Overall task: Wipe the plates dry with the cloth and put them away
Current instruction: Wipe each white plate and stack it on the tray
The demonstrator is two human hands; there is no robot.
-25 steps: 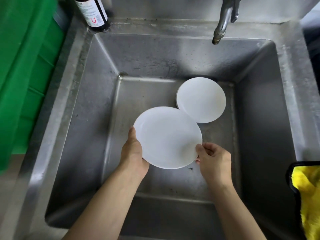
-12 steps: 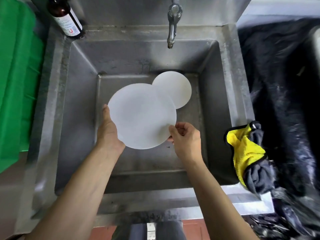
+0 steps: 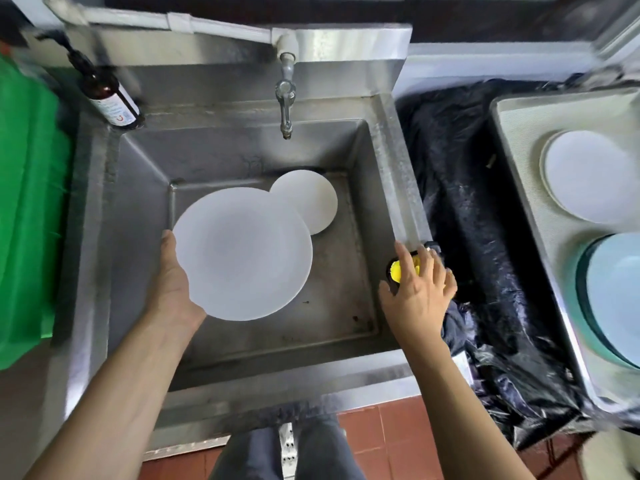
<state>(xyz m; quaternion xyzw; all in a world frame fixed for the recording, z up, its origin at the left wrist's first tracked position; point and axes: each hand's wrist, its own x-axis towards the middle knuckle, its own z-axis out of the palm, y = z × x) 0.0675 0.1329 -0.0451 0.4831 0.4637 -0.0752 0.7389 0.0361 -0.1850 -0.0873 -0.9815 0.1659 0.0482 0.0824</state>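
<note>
Over the steel sink [image 3: 398,157], left hand [image 3: 173,289] grips a white plate [image 3: 242,252] by its left edge. Right hand [image 3: 420,296], fingers spread, touches the yellow cloth [image 3: 398,270] on the right rim; gather it fully before wiping.

Three white plates show: one [image 3: 242,252] held over the sink [image 3: 398,161], one [image 3: 308,199] lying on the sink floor at the far right, one [image 3: 588,176] on the tray [image 3: 512,116] at the right. One pale blue dish [image 3: 616,292] sits near it on that tray. One cloth [image 3: 405,268], one tap [image 3: 285,98], one brown bottle [image 3: 107,98], one green crate [image 3: 27,202], two hands: left [image 3: 173,285], right [image 3: 419,296].
</note>
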